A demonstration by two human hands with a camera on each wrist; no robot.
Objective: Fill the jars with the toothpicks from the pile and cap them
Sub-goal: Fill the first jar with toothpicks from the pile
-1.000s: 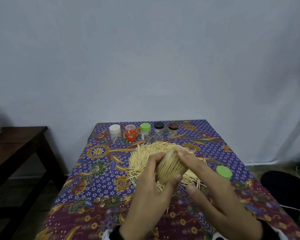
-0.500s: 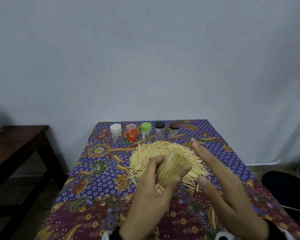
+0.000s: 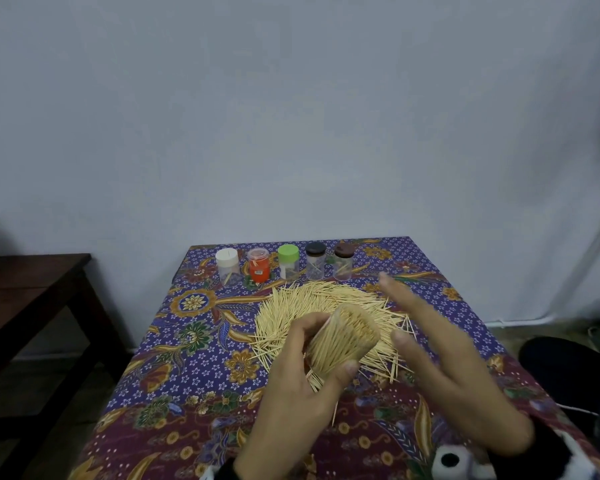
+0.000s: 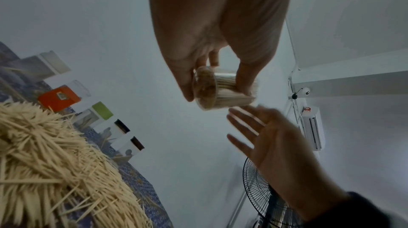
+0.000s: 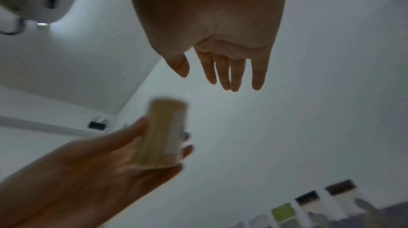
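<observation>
Right now your left hand (image 3: 302,386) sits nearest you, its fingers and thumb curled round a clear jar (image 3: 343,337) that is packed full of toothpicks and tilted away from you, mouth up and uncapped. Your right hand (image 3: 440,355) is just beside it, apart from the jar, with fingers straight and spread and nothing in them; the left wrist view shows that flat palm (image 4: 271,137) close under the jar's open end.

By my reading, filling this jar is done or nearly so, and you are levelling the sticks before the lid goes on. Next you need its cap, which shows in none of the views, so find it first. Keep the jar from tipping further, or the sticks may slide out.

Under both hands lies the pile (image 3: 312,299), spread wide on the patterned cloth (image 3: 194,344). Beyond it, along the far edge, five more jars stand in a row, all capped: white (image 3: 227,266), orange (image 3: 258,265), green (image 3: 288,261), black (image 3: 315,264) and brown (image 3: 344,260). They look almost empty, so most of the work remains.
</observation>
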